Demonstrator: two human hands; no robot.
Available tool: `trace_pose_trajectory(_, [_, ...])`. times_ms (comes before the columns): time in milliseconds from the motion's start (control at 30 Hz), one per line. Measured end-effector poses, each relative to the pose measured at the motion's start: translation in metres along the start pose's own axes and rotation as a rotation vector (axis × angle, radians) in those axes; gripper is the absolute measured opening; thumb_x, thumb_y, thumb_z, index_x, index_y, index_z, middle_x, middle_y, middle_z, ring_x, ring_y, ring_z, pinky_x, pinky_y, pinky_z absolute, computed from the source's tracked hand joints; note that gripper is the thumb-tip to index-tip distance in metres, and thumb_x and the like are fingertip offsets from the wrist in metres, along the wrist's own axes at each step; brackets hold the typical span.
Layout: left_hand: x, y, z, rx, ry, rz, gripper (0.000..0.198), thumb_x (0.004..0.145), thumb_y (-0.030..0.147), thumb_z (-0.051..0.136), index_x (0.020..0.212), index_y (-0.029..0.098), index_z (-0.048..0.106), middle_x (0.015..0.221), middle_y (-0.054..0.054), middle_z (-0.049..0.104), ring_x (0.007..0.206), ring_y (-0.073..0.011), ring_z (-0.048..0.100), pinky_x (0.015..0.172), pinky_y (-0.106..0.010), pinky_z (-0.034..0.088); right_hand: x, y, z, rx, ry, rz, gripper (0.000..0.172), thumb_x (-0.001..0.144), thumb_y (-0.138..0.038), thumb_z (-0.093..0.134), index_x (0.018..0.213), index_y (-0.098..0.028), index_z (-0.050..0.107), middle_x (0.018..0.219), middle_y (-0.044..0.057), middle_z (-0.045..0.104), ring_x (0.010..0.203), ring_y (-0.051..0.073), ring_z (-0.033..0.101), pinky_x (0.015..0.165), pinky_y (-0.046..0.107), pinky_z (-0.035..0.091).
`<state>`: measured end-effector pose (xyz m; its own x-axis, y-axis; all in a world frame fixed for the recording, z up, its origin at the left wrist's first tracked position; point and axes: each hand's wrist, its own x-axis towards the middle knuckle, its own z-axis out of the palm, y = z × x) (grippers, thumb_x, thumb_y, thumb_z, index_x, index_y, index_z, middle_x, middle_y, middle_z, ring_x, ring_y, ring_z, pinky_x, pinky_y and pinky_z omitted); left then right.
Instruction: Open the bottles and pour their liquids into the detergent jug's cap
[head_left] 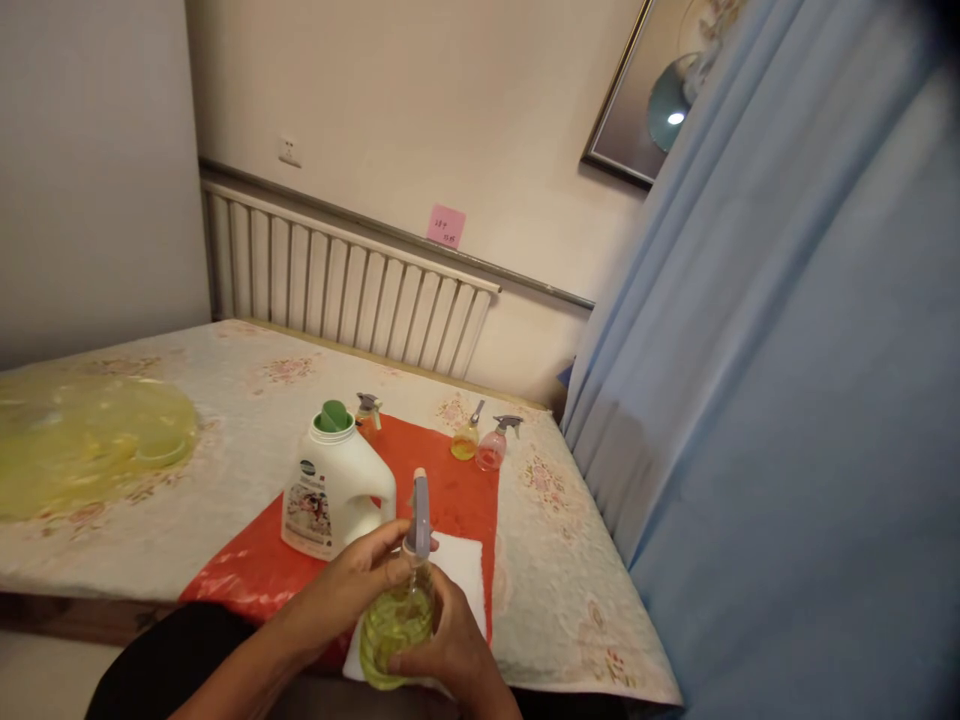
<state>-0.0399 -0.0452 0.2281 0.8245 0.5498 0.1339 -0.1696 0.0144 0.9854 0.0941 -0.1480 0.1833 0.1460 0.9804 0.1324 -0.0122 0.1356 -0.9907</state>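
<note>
A clear spray bottle (390, 630) with yellow-green liquid is between my two hands, over a white cloth (461, 570). My left hand (382, 560) has its fingers closed around the collar just under the grey trigger head (420, 515). Lower down, my right hand (450, 640) wraps the bottle's body from the right side. Just beyond my left hand stands a large white jug (337, 490) with a handle, a printed label and a green cup (334, 415) in its mouth. Red sheeting (450, 500) lies under the jug and the cloth.
Two more spray bottles, one yellow (465, 445) and one pink (491, 452), stand at the sheet's far right. Another spray bottle (369, 412) is partly hidden behind the jug. Yellow transparent plastic (90, 440) lies at left. A blue curtain (780, 350) hangs along the right.
</note>
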Motion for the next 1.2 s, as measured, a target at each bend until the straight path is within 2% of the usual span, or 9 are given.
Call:
trace_pose_trajectory(133, [0.002, -0.002, 0.002, -0.102, 0.030, -0.024, 0.030, 0.078, 0.041, 0.069, 0.096, 0.018, 0.064, 0.094, -0.004, 0.067, 0.093, -0.0230, 0.061, 0.083, -0.032, 0.046, 0.001, 0.005, -0.001, -0.024, 0.014, 0.006, 0.073, 0.044, -0.016, 0.086, 0.114, -0.020, 0.063, 0.100, 0.001, 0.068, 0.091, 0.023, 0.062, 0.080, 0.031, 0.049])
trace_pose_trajectory(300, [0.009, -0.011, 0.012, -0.180, 0.107, 0.062, 0.034, 0.070, 0.037, 0.079, 0.096, 0.020, 0.065, 0.094, 0.000, 0.065, 0.089, -0.0195, 0.060, 0.076, -0.026, 0.047, 0.002, 0.012, -0.003, -0.006, 0.003, -0.018, 0.073, 0.046, -0.018, 0.087, 0.114, -0.019, 0.062, 0.103, 0.003, 0.069, 0.093, 0.024, 0.063, 0.080, 0.032, 0.049])
trace_pose_trajectory(367, [0.008, -0.010, 0.013, -0.180, 0.098, 0.066, 0.033, 0.073, 0.039, 0.077, 0.098, 0.021, 0.065, 0.093, 0.000, 0.065, 0.088, -0.0191, 0.060, 0.076, -0.026, 0.047, 0.002, 0.013, -0.004, 0.016, -0.003, -0.025, 0.075, 0.045, -0.022, 0.089, 0.114, -0.019, 0.062, 0.103, 0.004, 0.069, 0.094, 0.025, 0.063, 0.080, 0.033, 0.050])
trace_pose_trajectory(500, [0.003, -0.002, 0.008, -0.132, 0.039, 0.017, 0.034, 0.083, 0.040, 0.067, 0.112, 0.022, 0.065, 0.106, -0.003, 0.068, 0.099, -0.0215, 0.060, 0.089, -0.030, 0.045, 0.002, 0.009, -0.006, 0.028, 0.012, -0.023, 0.079, 0.044, -0.027, 0.092, 0.116, -0.020, 0.061, 0.106, 0.004, 0.069, 0.097, 0.026, 0.062, 0.084, 0.035, 0.049])
trace_pose_trajectory(600, [0.003, 0.000, 0.006, -0.130, 0.016, -0.025, 0.034, 0.083, 0.040, 0.067, 0.110, 0.019, 0.067, 0.107, -0.006, 0.070, 0.096, -0.0228, 0.063, 0.084, -0.030, 0.047, 0.001, 0.008, -0.005, 0.045, 0.003, -0.017, 0.078, 0.043, -0.026, 0.092, 0.115, -0.019, 0.062, 0.103, 0.003, 0.069, 0.095, 0.025, 0.063, 0.082, 0.033, 0.049])
trace_pose_trajectory(800, [0.011, -0.014, 0.015, -0.192, 0.128, -0.009, 0.043, 0.068, 0.039, 0.080, 0.103, 0.018, 0.067, 0.103, -0.007, 0.072, 0.104, -0.0274, 0.063, 0.088, -0.034, 0.048, -0.001, 0.007, -0.002, 0.050, -0.019, -0.010, 0.080, 0.044, -0.023, 0.091, 0.118, -0.019, 0.061, 0.108, 0.005, 0.069, 0.099, 0.027, 0.063, 0.083, 0.034, 0.049])
trace_pose_trajectory(900, [0.012, -0.015, 0.013, -0.191, 0.106, 0.015, 0.050, 0.062, 0.040, 0.084, 0.104, 0.019, 0.066, 0.103, -0.007, 0.072, 0.102, -0.0279, 0.064, 0.087, -0.035, 0.049, -0.003, 0.007, -0.003, 0.043, -0.023, -0.013, 0.081, 0.044, -0.026, 0.091, 0.118, -0.020, 0.061, 0.110, 0.005, 0.068, 0.101, 0.028, 0.062, 0.085, 0.035, 0.049])
trace_pose_trajectory(1067, [0.006, -0.001, 0.002, -0.085, 0.009, -0.014, 0.037, 0.079, 0.043, 0.069, 0.105, 0.017, 0.070, 0.111, -0.009, 0.069, 0.106, -0.0267, 0.060, 0.092, -0.035, 0.046, -0.002, 0.008, -0.005, 0.048, -0.017, 0.000, 0.081, 0.042, -0.029, 0.092, 0.116, -0.020, 0.061, 0.106, 0.004, 0.068, 0.098, 0.027, 0.062, 0.084, 0.035, 0.049])
trace_pose_trajectory(1200, [0.007, 0.000, 0.005, -0.119, 0.029, -0.040, 0.035, 0.076, 0.041, 0.073, 0.101, 0.017, 0.071, 0.101, -0.007, 0.071, 0.095, -0.0244, 0.062, 0.083, -0.032, 0.047, -0.001, 0.008, -0.004, 0.039, -0.023, 0.005, 0.082, 0.042, -0.028, 0.092, 0.117, -0.020, 0.061, 0.106, 0.004, 0.068, 0.098, 0.026, 0.062, 0.084, 0.035, 0.050])
